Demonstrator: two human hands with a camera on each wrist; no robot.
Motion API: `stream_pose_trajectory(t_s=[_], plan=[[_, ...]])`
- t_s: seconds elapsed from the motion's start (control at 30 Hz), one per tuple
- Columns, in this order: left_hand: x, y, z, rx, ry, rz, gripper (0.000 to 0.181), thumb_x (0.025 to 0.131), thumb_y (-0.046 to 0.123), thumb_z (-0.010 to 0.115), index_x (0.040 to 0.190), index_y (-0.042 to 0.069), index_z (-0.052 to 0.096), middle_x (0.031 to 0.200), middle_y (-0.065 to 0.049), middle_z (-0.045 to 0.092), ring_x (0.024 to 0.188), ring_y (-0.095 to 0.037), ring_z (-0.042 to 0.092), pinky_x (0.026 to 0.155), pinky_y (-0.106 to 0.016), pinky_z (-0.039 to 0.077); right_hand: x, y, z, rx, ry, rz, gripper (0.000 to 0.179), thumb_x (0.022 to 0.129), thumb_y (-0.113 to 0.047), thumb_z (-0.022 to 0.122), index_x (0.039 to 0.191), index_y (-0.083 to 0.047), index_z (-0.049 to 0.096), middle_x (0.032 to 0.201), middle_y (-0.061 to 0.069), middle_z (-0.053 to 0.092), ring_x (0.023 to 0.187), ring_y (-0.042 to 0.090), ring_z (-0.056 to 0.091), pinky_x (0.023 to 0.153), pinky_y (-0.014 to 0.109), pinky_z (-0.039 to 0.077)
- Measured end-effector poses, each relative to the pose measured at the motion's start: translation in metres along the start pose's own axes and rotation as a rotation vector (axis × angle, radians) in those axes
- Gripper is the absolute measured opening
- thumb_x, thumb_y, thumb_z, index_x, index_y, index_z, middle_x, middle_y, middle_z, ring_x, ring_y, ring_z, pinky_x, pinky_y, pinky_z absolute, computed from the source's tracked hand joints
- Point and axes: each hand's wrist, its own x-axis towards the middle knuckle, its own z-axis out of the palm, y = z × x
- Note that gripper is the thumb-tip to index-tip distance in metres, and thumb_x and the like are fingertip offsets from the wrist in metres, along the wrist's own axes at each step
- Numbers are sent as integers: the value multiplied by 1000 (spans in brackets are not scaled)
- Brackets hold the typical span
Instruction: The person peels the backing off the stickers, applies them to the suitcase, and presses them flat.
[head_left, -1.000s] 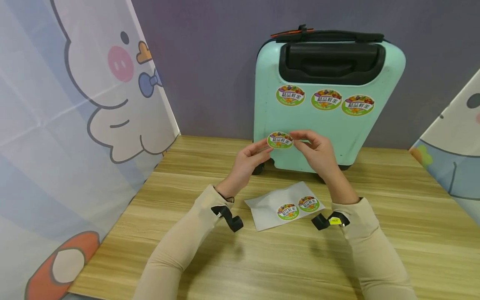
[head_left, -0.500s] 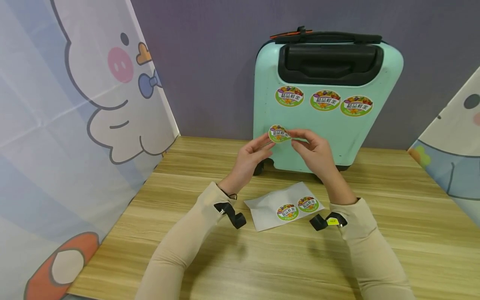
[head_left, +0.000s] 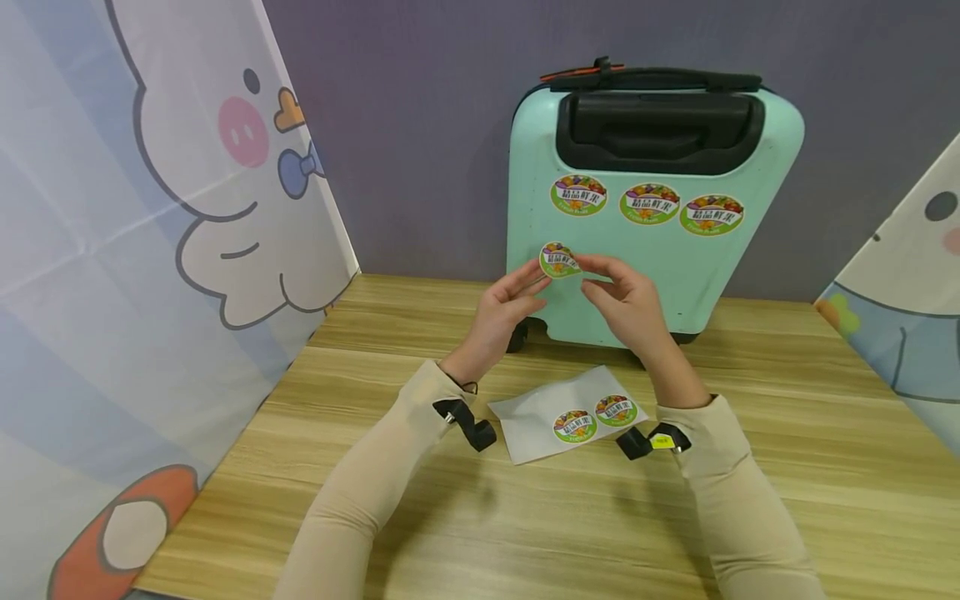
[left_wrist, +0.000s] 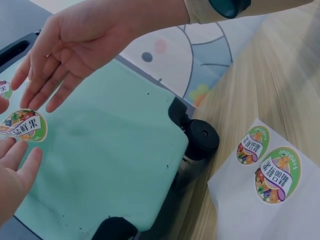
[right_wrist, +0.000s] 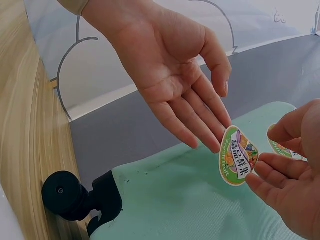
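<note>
An oval fruit sticker (head_left: 558, 260) with a white label band is held in front of the mint-green suitcase (head_left: 607, 308), its right end bent. My left hand (head_left: 498, 312) touches its left edge with fairly straight fingertips, the thumb standing apart below. On its right edge rest the fingertips of my right hand (head_left: 630, 304), whose thumb is also off the sticker. In the left wrist view the right hand (left_wrist: 75, 50) shows straight fingers; the right wrist view shows the left hand (right_wrist: 165, 75) likewise. Whether the sticker touches the suitcase I cannot tell.
Three matching stickers, the left one (head_left: 578, 195) among them, are in a row below the suitcase's black handle recess (head_left: 660, 129). A white backing sheet (head_left: 536, 412) with two stickers lies on the wooden table (head_left: 525, 525). Cartoon-printed cloths (head_left: 247, 208) flank both sides.
Both hands have raised the sticker slightly up the suitcase front. Its flat oval has bent at the right end, and my right thumb now stands apart from it.
</note>
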Motion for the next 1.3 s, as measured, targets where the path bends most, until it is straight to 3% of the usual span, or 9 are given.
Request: stream_pose_trajectory(t_s=[0.3, 0.83, 1.3], plan=[[4, 0, 1, -5, 2, 2, 60, 93, -13, 48, 151, -1, 39, 152, -18, 42, 138, -27, 43, 105, -42, 43, 2, 0, 1, -4, -25, 10, 36, 97, 7, 54, 134, 9, 56, 139, 19, 55, 127, 41, 51, 98, 24, 48], [8, 0, 0, 17, -13, -17, 66, 93, -12, 49, 155, 2, 29, 158, -14, 33, 141, -29, 39, 109, -46, 39, 4, 4, 1, -16, -70, -41, 41, 96, 11, 52, 137, 9, 52, 152, 17, 43, 140, 28, 39, 111, 49, 36], [7, 1, 1, 11, -34, -41, 73, 93, -12, 47, 159, 8, 22, 163, -9, 23, 143, -28, 36, 110, -48, 37, 4, 5, 2, -61, -109, -18, 44, 98, 7, 53, 141, 5, 50, 159, 12, 33, 146, 25, 29, 112, 53, 33]])
